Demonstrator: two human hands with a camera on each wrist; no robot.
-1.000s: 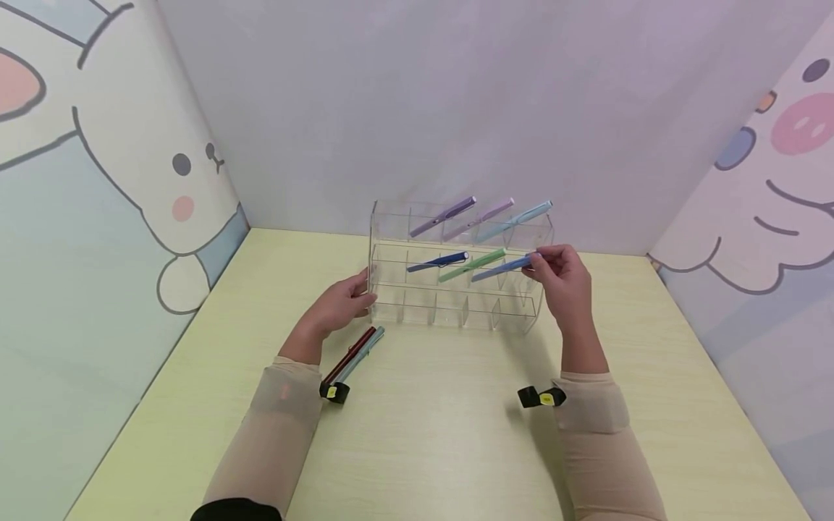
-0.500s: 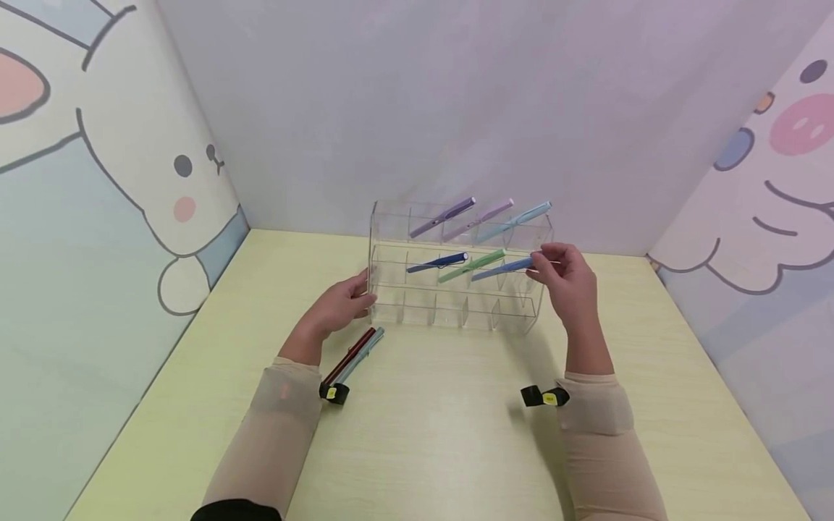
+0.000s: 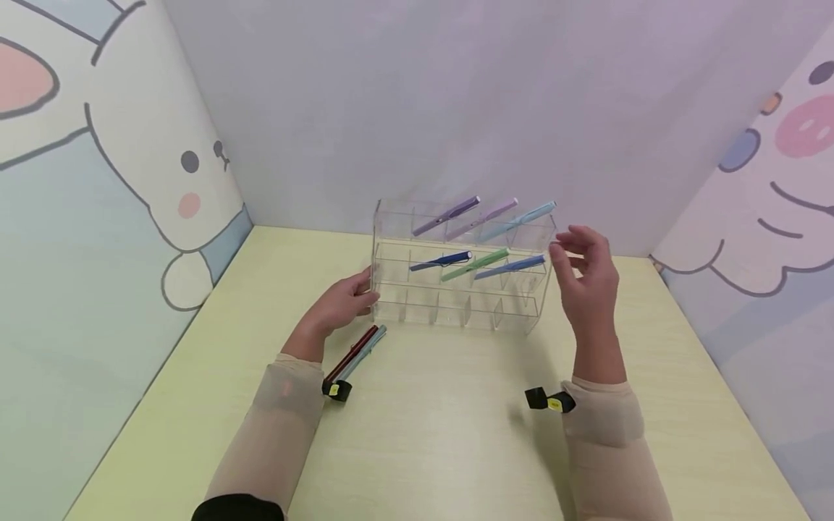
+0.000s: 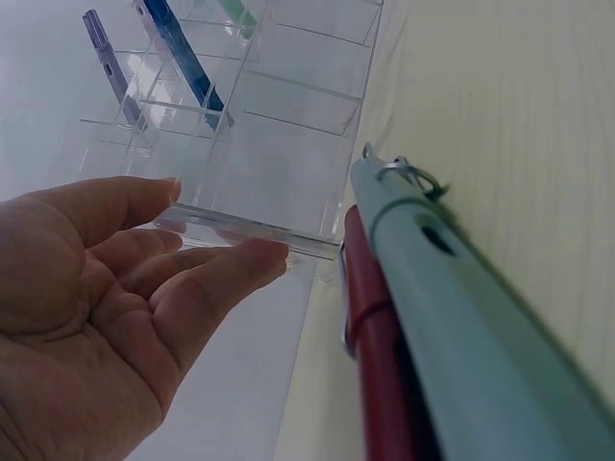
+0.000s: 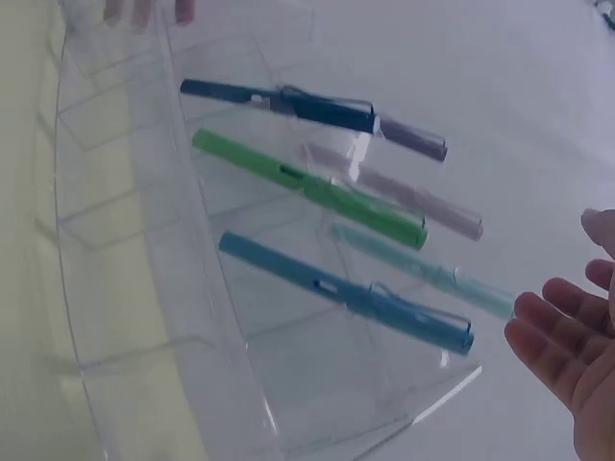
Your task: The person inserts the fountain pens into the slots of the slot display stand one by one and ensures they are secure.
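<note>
A clear acrylic pen rack (image 3: 451,312) with three stepped tiers stands on the table. My left hand (image 3: 343,300) grips its left side panel, thumb on one face and fingers on the other, as the left wrist view shows. The middle tier holds a dark blue pen (image 3: 440,261), a green pen (image 3: 475,265) and a blue pen (image 3: 510,267). Leaning in the top tier are a purple pen (image 3: 446,215), a lilac pen (image 3: 482,218) and a light blue pen (image 3: 518,221). My right hand (image 3: 586,271) is just off the rack's right end, holding nothing, fingers loosely bent.
A dark red pen (image 3: 350,354) and a pale blue-green pen (image 3: 365,352) lie side by side on the table (image 3: 430,434), near my left wrist. Behind the rack rises a plain pale wall (image 3: 417,108). Walls with cartoon animals stand at both sides.
My right hand has let go of the blue pen and moved right, away from the rack, its fingers spreading. The blue pen stays in the middle tier. My left hand keeps its grip.
</note>
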